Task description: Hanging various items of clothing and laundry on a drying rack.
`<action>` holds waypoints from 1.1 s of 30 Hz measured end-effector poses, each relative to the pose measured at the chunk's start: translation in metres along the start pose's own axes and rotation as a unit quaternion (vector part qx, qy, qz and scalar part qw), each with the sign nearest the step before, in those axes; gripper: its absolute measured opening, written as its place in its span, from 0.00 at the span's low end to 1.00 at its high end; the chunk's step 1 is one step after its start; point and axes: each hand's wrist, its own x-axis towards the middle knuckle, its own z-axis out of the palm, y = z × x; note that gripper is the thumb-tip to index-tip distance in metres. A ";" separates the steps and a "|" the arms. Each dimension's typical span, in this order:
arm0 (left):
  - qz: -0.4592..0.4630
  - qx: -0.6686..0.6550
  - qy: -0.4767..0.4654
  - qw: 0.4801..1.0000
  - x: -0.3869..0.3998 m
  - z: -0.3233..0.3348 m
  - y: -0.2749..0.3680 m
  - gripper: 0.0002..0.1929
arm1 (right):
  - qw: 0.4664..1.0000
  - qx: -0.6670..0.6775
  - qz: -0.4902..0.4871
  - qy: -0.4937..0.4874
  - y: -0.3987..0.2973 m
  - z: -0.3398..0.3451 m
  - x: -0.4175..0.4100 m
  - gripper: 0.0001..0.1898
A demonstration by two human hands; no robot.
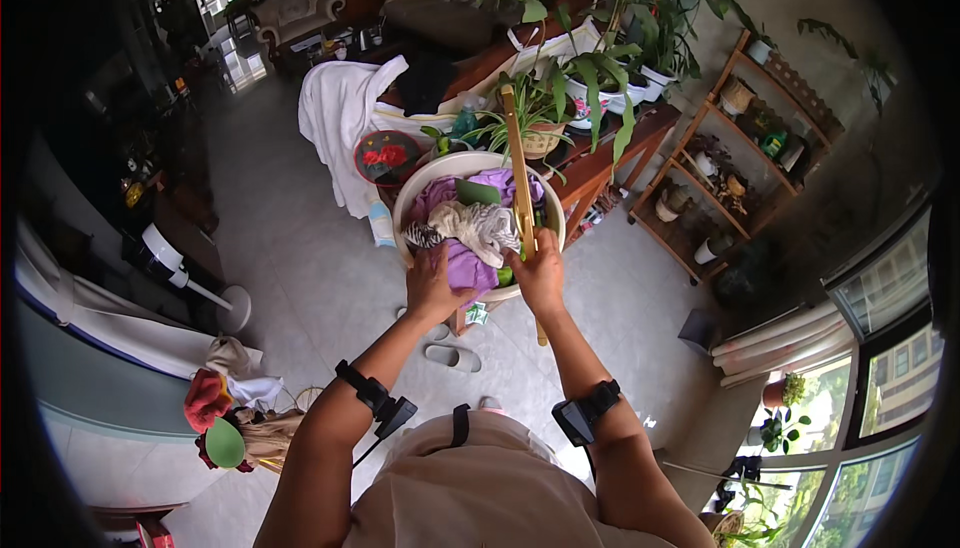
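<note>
A round pale plastic basin (553, 207) stands before me, filled with crumpled clothes. My left hand (439, 283) rests with spread fingers on a purple garment (469, 267) at the basin's near edge; whether it grips the cloth is hidden. Against the near right rim, my right hand (541, 270) is at a long gold-coloured bar (519, 165), which lies across the basin's right side and reaches past the rim at both ends; my thumb is near the cloth. A whitish patterned cloth (480, 225) lies on top in the middle, with a green piece (478, 192) behind it.
Behind the basin is a wooden bench (592, 180) with potted plants (544, 139), a red-rimmed dark bowl (386, 158) and a draped white towel (337, 113). A wooden plant shelf (712, 105) stands at right. Slippers (453, 358) lie on the floor; a white fan (234, 308) stands at left.
</note>
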 end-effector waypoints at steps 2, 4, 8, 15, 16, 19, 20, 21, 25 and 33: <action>-0.004 0.007 0.013 1.000 0.002 0.004 0.006 0.48 | 0.999 -0.017 -0.048 -0.013 0.004 0.006 0.019 0.26; -0.012 0.013 0.038 0.999 0.001 0.012 0.008 0.46 | 0.996 -0.013 -0.079 -0.048 0.009 0.013 0.033 0.29; -0.024 -0.021 0.059 0.998 0.002 0.016 0.015 0.42 | 0.986 -0.019 -0.076 -0.147 0.014 0.030 0.044 0.32; -0.016 -0.054 0.089 0.994 0.009 0.007 0.014 0.39 | 0.993 0.046 -0.082 -0.075 0.013 0.026 0.079 0.22; -0.016 -0.062 0.078 0.995 0.008 0.007 0.010 0.39 | 0.993 0.083 -0.064 -0.057 0.003 0.016 0.088 0.19; -0.006 -0.052 0.080 0.995 0.009 0.011 0.007 0.40 | 0.986 0.153 -0.065 -0.024 -0.016 -0.012 0.117 0.18; 0.006 -0.034 0.093 0.995 0.011 0.013 0.008 0.40 | 0.981 0.187 -0.057 -0.015 -0.016 -0.017 0.124 0.19; 0.008 -0.036 0.091 0.995 0.012 0.012 0.011 0.40 | 0.974 0.221 -0.047 -0.005 -0.019 -0.021 0.128 0.19; 0.014 -0.066 0.112 0.991 0.023 0.005 0.023 0.39 | 0.947 0.320 -0.042 -0.011 -0.045 -0.039 0.135 0.17; -0.017 -0.536 0.140 0.832 0.066 -0.064 0.075 0.23 | 0.908 0.402 0.026 -0.111 -0.051 -0.038 0.122 0.21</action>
